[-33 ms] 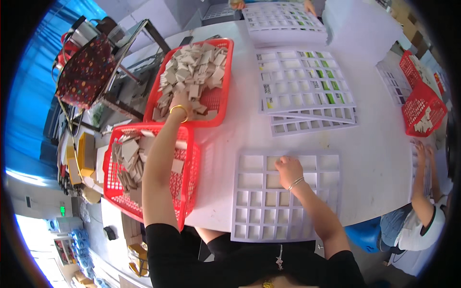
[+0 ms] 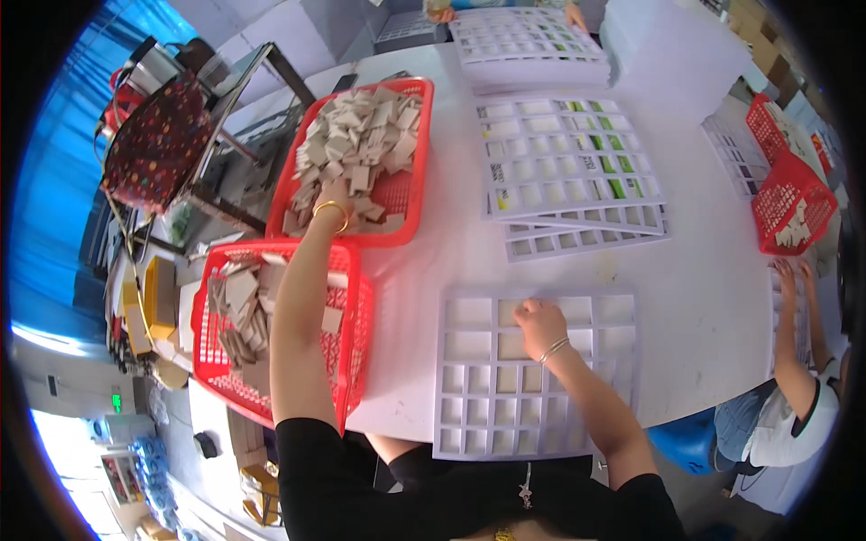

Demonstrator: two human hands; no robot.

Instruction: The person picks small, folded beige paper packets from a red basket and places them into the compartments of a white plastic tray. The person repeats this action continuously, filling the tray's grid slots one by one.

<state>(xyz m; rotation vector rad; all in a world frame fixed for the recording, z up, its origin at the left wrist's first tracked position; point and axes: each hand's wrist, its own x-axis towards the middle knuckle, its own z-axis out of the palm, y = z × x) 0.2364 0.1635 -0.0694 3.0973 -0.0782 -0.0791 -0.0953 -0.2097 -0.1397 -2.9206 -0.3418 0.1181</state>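
Observation:
My left hand (image 2: pixel 335 200) reaches into the far red plastic basket (image 2: pixel 422 158), among a heap of small pale flat tiles (image 2: pixel 352 135). Its fingertips are lost among the tiles. In front of me lies a white compartment tray (image 2: pixel 468 313) with rows of larger cells at the back and smaller ones at the front. Over its back rows rests my right hand (image 2: pixel 540 326), fingers curled together at a cell's edge; anything pinched in them is hidden. Beige tile pieces (image 2: pixel 512 347) fill a few cells beside that hand.
A second red basket (image 2: pixel 363 316) of tiles stands under my left forearm. Beyond my tray lie stacked printed trays (image 2: pixel 541 162), with a taller tray stack (image 2: pixel 541 74) behind, touched by another person's hands. At right, another person works near red baskets (image 2: pixel 794 203).
The whole view has shifted slightly. Both hands keep their places, the left in the far basket and the right on the tray.

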